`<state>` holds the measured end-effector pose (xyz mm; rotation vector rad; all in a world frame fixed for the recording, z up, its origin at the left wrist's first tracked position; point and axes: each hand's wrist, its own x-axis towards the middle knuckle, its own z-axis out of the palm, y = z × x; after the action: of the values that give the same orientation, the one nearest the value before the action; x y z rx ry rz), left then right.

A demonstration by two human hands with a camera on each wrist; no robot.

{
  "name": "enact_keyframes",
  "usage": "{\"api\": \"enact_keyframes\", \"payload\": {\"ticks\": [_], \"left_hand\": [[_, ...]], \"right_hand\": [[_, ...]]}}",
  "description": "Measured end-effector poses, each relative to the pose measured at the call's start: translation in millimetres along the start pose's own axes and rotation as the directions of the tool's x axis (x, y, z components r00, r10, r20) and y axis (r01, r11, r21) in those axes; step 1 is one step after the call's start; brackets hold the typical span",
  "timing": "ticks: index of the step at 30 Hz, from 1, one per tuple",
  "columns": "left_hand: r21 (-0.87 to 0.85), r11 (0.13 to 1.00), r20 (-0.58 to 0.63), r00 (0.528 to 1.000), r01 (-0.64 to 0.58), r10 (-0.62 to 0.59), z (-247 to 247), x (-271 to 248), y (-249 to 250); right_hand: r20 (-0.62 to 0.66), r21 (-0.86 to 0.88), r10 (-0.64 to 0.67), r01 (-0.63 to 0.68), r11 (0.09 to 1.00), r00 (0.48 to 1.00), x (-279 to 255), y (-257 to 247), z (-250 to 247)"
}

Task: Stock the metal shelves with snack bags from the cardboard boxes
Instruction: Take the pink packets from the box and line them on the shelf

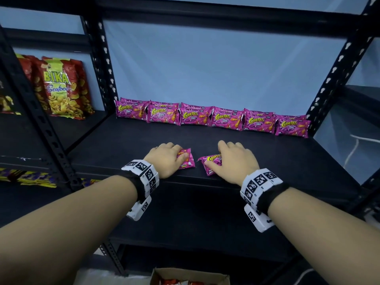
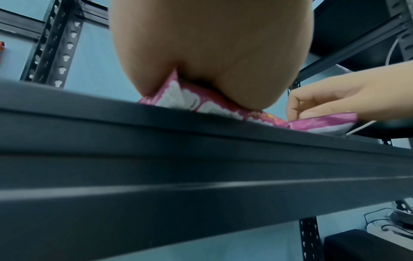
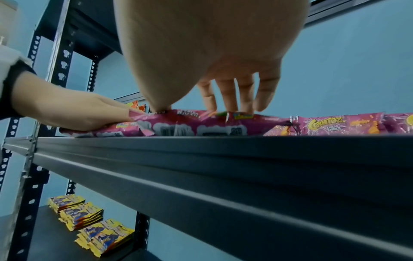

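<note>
At the centre of the frame, near the shelf's (image 1: 267, 153) front edge, a person's left hand (image 1: 166, 159) and right hand (image 1: 234, 161) each hold a pink snack bag flat, fingers curled over the left bag (image 1: 188, 161) and right bag (image 1: 211, 161), likely to slide them toward the standing back row (image 1: 211, 118).

This looks like a small shop's stockroom: black boltless metal shelving (image 1: 226, 145) against a plain pale-blue wall (image 1: 205, 64), with a tidy row of pink Cornitoz snack bags (image 1: 211, 118) along the back, red Bika Seafood bags (image 1: 61, 89) in the neighbouring bay, stacked yellow packets (image 3: 89, 227) lower down (labels unreadable), and an open cardboard box (image 1: 189, 276) on the floor.
</note>
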<state>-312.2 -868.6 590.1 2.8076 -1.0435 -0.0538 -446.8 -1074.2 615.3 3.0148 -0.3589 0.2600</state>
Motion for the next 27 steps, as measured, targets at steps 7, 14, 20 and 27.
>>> {"api": "enact_keyframes", "payload": {"ticks": [7, 14, 20, 27], "left_hand": [[-0.027, 0.998, 0.029, 0.998, -0.052, 0.053, -16.1, 1.0, -2.0], [0.131, 0.987, 0.251, 0.966, -0.094, 0.059, -44.9, 8.6, -16.0], [0.033, 0.995, 0.229, 0.97, -0.094, 0.084, -48.9, 16.4, 2.2], [0.084, 0.981, 0.195, 0.968, -0.175, 0.156, -53.3, 36.2, 35.5]], "right_hand": [[0.001, 0.032, 0.03, -0.03, 0.999, 1.0, 10.3, 5.9, -3.6], [0.316, 0.182, -0.142, 0.087, 0.979, 0.938, 20.1, 31.4, -22.1], [0.324, 0.216, -0.145, 0.076, 0.974, 0.935, 21.8, 34.0, -22.6], [0.295, 0.273, -0.039, -0.045, 0.961, 0.955, 18.6, 69.1, -31.1]]}}
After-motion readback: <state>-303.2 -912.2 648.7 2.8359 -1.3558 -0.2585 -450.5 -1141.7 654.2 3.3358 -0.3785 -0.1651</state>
